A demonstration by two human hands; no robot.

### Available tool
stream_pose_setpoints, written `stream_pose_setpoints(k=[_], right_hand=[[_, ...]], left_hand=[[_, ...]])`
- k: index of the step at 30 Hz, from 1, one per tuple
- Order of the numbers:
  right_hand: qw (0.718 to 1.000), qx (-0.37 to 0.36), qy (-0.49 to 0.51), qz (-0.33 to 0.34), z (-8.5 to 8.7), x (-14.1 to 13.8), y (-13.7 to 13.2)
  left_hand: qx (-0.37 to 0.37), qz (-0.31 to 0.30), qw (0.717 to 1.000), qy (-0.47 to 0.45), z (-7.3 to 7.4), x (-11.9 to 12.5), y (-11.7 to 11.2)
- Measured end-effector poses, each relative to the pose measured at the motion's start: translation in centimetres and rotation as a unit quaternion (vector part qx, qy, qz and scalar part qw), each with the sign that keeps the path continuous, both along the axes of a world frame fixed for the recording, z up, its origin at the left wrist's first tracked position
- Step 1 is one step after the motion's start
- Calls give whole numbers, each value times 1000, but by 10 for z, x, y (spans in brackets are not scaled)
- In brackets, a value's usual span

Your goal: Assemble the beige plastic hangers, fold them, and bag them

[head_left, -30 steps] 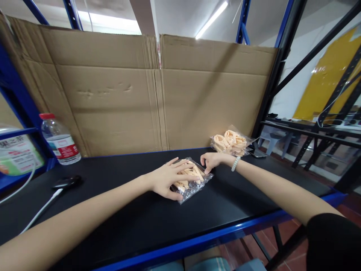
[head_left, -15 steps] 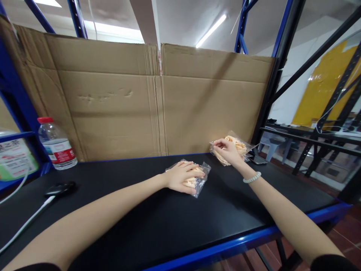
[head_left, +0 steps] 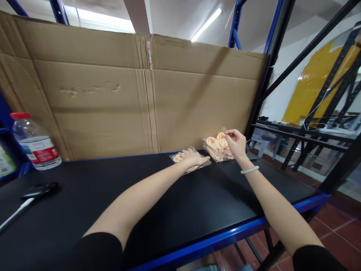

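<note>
My left hand [head_left: 195,158] lies with fingers stretched over a clear plastic bag [head_left: 177,159] of pale peach, coiled, strap-like pieces. That bag rests flat on the black tabletop [head_left: 158,203], partly hidden under the hand. At the back right, against the cardboard, sits a second packed lot of the same pale pieces in a clear plastic bag [head_left: 214,149]. My right hand [head_left: 237,143] is at its upper right side, thumb and fingers pinched at the bag's edge. A beaded bracelet [head_left: 250,169] circles my right wrist.
Tall cardboard panels [head_left: 101,113] wall off the back. On the left stand a red-capped water bottle [head_left: 36,145] and a black device [head_left: 39,191] with a white cable. A dark flat object [head_left: 251,156] lies behind my right wrist. The table has a blue front edge [head_left: 214,242].
My left hand and its bag have moved farther back, closer to the other bag. My right hand has shifted to that bag's right side, uncovering its coiled contents. The view has turned slightly right.
</note>
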State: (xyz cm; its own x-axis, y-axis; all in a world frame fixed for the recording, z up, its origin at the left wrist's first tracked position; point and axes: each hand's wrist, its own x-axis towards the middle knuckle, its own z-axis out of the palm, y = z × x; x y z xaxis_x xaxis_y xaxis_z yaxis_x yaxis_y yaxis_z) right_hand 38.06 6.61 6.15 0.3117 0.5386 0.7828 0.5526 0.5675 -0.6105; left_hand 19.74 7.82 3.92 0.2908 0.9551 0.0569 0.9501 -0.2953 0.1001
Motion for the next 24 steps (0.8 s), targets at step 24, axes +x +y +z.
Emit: stream_pose_setpoints(k=[24], right_hand=[[939, -121, -320, 25, -6, -32, -17]], left_hand=[[58, -313, 946, -57, -22, -94, 15]])
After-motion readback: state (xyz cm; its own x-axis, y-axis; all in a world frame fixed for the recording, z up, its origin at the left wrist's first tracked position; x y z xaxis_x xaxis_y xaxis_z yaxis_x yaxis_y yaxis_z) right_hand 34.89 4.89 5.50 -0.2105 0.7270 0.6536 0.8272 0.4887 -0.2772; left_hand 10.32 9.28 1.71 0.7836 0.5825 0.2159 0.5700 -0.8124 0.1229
